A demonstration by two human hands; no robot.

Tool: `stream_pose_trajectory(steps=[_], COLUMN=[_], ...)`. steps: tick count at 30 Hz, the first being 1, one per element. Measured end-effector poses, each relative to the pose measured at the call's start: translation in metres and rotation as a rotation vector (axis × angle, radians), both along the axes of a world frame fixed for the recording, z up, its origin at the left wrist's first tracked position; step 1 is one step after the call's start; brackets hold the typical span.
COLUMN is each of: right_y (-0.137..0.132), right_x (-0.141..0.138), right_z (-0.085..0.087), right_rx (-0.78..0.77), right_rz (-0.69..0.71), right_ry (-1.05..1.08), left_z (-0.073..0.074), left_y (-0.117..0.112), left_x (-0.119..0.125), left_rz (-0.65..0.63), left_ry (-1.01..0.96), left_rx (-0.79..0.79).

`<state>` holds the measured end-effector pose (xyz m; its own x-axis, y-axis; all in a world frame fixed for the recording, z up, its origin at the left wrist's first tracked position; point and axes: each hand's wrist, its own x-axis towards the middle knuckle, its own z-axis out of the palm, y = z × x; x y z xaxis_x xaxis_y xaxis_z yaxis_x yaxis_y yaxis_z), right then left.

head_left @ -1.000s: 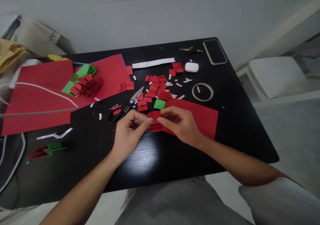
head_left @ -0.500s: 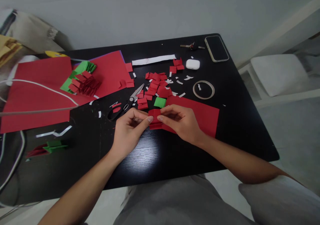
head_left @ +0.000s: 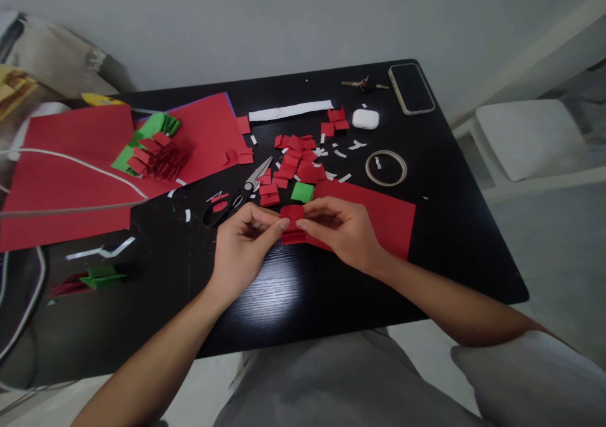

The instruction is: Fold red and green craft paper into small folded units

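Black table (head_left: pixel 454 256): scissors (head_left: pixel 248 187), scraps (head_left: pixel 344 178) nearby; left hand (head_left: pixel 241 244), right hand (head_left: pixel 348 234) pinching folded red paper (head_left: pixel 292 214).

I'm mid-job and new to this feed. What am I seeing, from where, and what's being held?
No machine here: these are a person's two bare hands. One camera worn on the head films forward and down. The left hand and right hand pinch a small piece of folded red paper between them. Beyond them on the black table lie loose red pieces, a green piece, scissors and a white strip. A large red sheet is at the left; a phone, keys and a white case are toward the far right.
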<state>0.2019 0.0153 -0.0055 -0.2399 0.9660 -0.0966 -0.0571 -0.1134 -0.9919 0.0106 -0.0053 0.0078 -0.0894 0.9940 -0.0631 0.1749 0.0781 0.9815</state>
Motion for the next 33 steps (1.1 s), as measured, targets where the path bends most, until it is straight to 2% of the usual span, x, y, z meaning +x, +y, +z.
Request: stream_pose_trajectory(steps=[18, 24, 33], right_y=[0.0027, 0.0036, 0.0054], right_x=[-0.0006, -0.0001, 0.0004], right_z=[0.0026, 0.0018, 0.001], right_rx=[-0.064, -0.086, -0.141], right_rz=[-0.008, -0.005, -0.029], right_ry=[0.013, 0.033, 0.052], left_z=[0.0006, -0.0005, 0.0011], left_y=[0.0002, 0.0002, 0.005], left_x=[0.0011, 0.0006, -0.0042], left_rz=[-0.039, -0.025, -0.117], left_ry=[-0.031, -0.047, -0.173], left_rx=[0.044, 0.017, -0.074])
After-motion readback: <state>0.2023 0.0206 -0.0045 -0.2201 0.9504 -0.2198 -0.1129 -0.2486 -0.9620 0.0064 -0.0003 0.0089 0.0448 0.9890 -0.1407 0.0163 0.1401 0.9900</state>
